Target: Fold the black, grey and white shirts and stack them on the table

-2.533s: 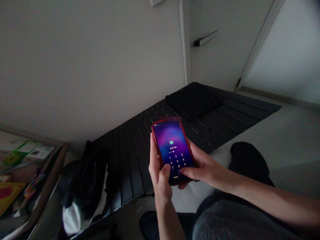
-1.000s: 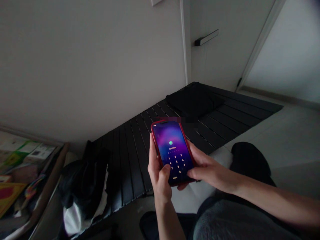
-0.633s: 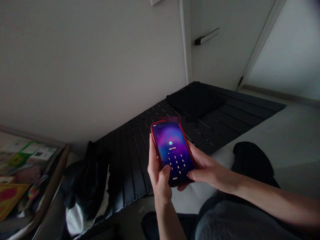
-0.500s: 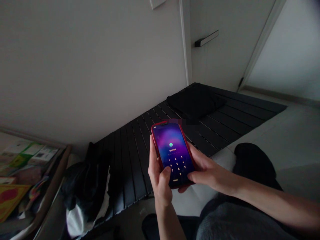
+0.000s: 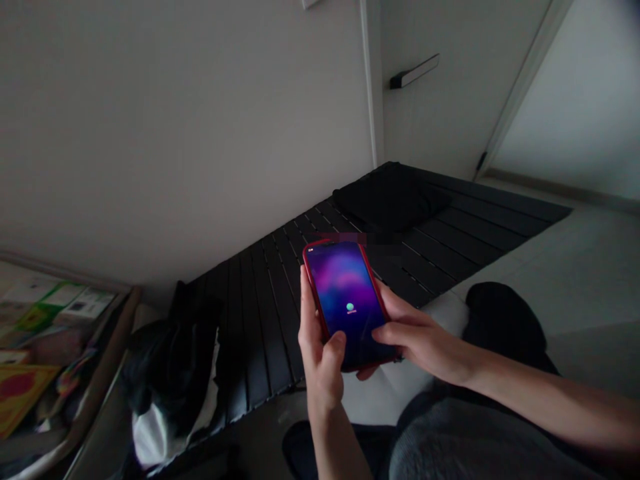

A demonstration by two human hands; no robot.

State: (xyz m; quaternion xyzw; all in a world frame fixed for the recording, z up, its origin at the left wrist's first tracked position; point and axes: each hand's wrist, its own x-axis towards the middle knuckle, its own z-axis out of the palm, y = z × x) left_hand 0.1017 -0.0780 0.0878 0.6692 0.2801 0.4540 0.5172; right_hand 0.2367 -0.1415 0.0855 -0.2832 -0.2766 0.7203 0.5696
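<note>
While a wooden-rimmed tray [image 5: 107, 350] of printed cards is sitting at the far left, a dark cloth bundle [image 5: 170, 360] is slumping over white fabric [image 5: 150, 443] beside a black slatted platform [image 5: 265, 320]. The left hand [image 5: 323, 360] is gripping a red-cased smartphone [image 5: 345, 300] firmly along its edge and underside, thumb curling over the lower corner, and is holding it up above the platform's near edge. The screen is glowing purple, showing a small green dot and no digits. The right hand [image 5: 425, 347] is closing its grip on the phone's lower right side, its fingers [image 5: 385, 330] reaching onto the screen. Beyond, a black cushion [image 5: 387, 200] is lying on the platform, while a grey trouser leg [image 5: 465, 440] and a black sock [image 5: 505, 320] are occupying the lower right.
</note>
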